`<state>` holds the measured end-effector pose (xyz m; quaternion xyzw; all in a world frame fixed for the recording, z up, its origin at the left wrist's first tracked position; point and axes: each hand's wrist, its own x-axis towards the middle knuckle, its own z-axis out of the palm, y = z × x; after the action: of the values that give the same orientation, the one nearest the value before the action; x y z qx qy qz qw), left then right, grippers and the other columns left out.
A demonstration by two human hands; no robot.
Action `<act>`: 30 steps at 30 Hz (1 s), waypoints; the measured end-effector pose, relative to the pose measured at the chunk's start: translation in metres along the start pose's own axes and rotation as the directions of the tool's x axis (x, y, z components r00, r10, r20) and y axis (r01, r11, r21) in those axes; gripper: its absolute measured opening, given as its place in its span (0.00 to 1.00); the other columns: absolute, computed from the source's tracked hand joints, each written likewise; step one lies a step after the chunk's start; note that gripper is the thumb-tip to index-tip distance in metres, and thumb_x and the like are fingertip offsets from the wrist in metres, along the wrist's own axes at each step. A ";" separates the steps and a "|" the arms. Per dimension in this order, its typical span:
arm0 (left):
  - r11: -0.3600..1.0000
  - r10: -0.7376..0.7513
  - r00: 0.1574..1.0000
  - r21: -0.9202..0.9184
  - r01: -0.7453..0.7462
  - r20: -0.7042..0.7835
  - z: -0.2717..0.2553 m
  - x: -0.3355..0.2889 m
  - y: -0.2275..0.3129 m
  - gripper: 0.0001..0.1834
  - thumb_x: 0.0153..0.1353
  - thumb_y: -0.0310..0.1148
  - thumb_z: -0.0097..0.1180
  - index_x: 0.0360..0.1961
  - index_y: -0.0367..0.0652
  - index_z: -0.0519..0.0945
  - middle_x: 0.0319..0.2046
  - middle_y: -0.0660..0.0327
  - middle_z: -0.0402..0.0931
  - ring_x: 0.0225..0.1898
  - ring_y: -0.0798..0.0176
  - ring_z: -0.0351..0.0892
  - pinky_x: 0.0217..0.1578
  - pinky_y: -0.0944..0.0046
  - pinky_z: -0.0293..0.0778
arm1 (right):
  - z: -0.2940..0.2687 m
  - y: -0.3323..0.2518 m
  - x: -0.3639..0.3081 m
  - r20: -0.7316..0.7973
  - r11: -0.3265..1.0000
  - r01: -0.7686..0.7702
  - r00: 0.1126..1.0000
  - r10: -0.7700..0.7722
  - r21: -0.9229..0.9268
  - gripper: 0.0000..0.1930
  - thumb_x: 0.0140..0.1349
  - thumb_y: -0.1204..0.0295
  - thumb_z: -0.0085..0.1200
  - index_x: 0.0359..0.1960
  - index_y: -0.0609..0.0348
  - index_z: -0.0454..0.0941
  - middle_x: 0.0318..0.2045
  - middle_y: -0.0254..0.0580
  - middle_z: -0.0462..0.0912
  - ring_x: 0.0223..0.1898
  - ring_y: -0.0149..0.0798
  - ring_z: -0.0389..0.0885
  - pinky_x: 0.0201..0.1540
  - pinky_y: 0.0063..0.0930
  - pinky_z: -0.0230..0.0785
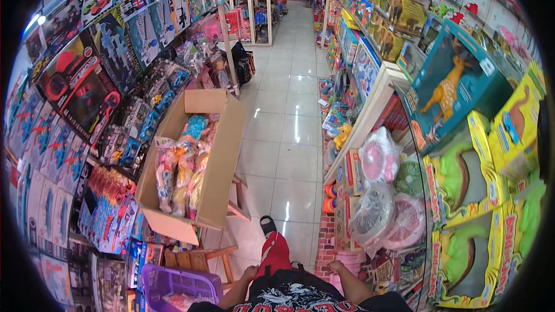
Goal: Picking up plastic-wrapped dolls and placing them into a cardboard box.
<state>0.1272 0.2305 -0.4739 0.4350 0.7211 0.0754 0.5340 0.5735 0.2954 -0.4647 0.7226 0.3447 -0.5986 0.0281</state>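
My left hand (250, 273) hangs beside my red trousers, close to a small wooden stool (218, 253). On the other side my right hand (335, 266) is low by the lower shelf, nearest to a pink container (348, 261). Both hands look small and their fingers are mostly hidden, with nothing visible in either. Ahead on the left an open cardboard box (222, 167) sits tilted on a wooden support. Several dolls in clear plastic (184, 167) lie inside it, some with yellow and blue parts.
A purple basket (179, 283) stands at the lower left. Boxed toys (81, 89) fill the left shelves. On the right are plastic-wrapped pink fan-like things (378, 153), yellow dinosaur boxes (465, 167) and a giraffe box (454, 84). A tiled aisle (298, 110) runs ahead between them.
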 end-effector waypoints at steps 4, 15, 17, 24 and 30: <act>0.992 0.126 0.989 0.041 -0.123 -0.075 0.020 -0.058 -0.053 0.33 0.63 0.57 0.43 0.43 0.32 0.80 0.43 0.37 0.78 0.51 0.42 0.76 0.54 0.52 0.68 | 0.020 0.021 -0.033 0.041 0.993 -0.048 0.998 0.053 -0.112 0.17 0.57 0.65 0.51 0.42 0.65 0.79 0.32 0.49 0.84 0.28 0.45 0.85 0.29 0.37 0.80; 0.868 -0.233 0.972 0.443 0.223 -0.032 0.024 -0.201 -0.123 0.29 0.64 0.51 0.41 0.52 0.36 0.76 0.54 0.39 0.72 0.56 0.42 0.72 0.59 0.52 0.65 | 0.074 0.047 -0.046 -0.005 0.980 0.000 1.000 -0.001 -0.197 0.14 0.60 0.61 0.52 0.32 0.63 0.77 0.25 0.43 0.82 0.23 0.42 0.83 0.21 0.40 0.76; 0.899 -0.384 0.916 0.180 0.400 -0.118 0.021 -0.212 -0.124 0.30 0.64 0.52 0.41 0.53 0.36 0.76 0.54 0.38 0.72 0.57 0.43 0.71 0.59 0.52 0.65 | 0.082 0.062 -0.030 0.141 0.821 0.216 0.976 -0.166 -0.528 0.12 0.60 0.65 0.49 0.34 0.63 0.78 0.27 0.45 0.82 0.22 0.43 0.83 0.19 0.40 0.75; 0.982 -0.125 0.992 -0.147 0.120 -0.025 0.026 -0.233 -0.182 0.29 0.65 0.54 0.45 0.39 0.36 0.81 0.36 0.51 0.82 0.35 0.55 0.82 0.37 0.56 0.74 | 0.140 0.096 -0.039 0.164 0.544 0.317 0.936 -0.313 -0.777 0.09 0.58 0.69 0.50 0.35 0.53 0.83 0.33 0.45 0.85 0.35 0.42 0.85 0.32 0.41 0.79; 0.963 0.006 0.982 -0.267 0.045 0.186 0.031 -0.251 -0.220 0.26 0.65 0.55 0.46 0.37 0.40 0.81 0.32 0.60 0.82 0.30 0.63 0.80 0.31 0.61 0.72 | 0.179 0.232 -0.027 0.080 0.670 0.405 0.885 -0.459 -0.622 0.14 0.61 0.65 0.50 0.46 0.51 0.80 0.31 0.42 0.84 0.28 0.43 0.83 0.24 0.41 0.77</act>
<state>0.0452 -0.0923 -0.4366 0.3563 0.6554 0.1267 0.6538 0.5441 0.0247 -0.5776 0.5936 0.6844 -0.4092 0.1083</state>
